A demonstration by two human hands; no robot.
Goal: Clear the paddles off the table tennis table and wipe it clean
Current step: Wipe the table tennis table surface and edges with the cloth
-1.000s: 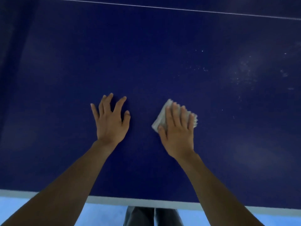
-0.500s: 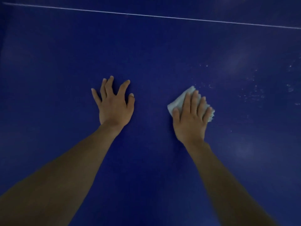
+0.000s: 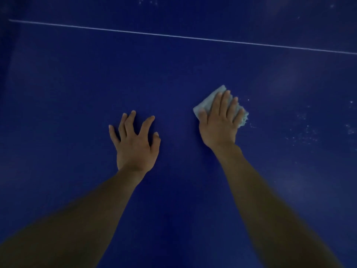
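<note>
2 hands are down on the dark blue table tennis table (image 3: pixel 77 93): the left hand (image 3: pixel 135 146) rests there with fingers splayed, gripping nothing. Just to its right, the right hand (image 3: pixel 220 124) lies flat, straight fingers pressing a pale crumpled wiping cloth (image 3: pixel 207 102) onto the surface. Scattered white specks (image 3: pixel 305 132) dot the table right of the cloth, and 1 thin white line (image 3: pixel 173 36) crosses the far side.

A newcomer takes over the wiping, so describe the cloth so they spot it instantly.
On the dark blue table tennis table, this side of its thin white line, two bare hands rest. The cloth is the pale crumpled wad under the right hand; the left hand presses on bare table.
</note>
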